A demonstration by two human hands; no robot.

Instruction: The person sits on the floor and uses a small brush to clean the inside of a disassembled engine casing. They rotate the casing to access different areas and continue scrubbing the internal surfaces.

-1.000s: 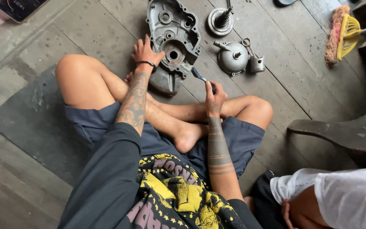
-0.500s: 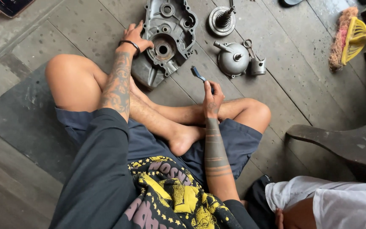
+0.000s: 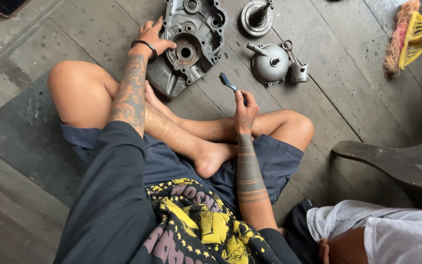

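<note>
Engine case cover point(image 3: 191, 44) cut off at twelve o'clock, its left edge hidden under the left hand point(image 3: 151, 40), broom point(image 3: 409, 39) cropped at two o'clock, brush point(image 3: 231, 86) handle buried in the right hand point(image 3: 245, 111), second person's sleeve point(image 3: 382, 234) clipped at five o'clock.
</note>
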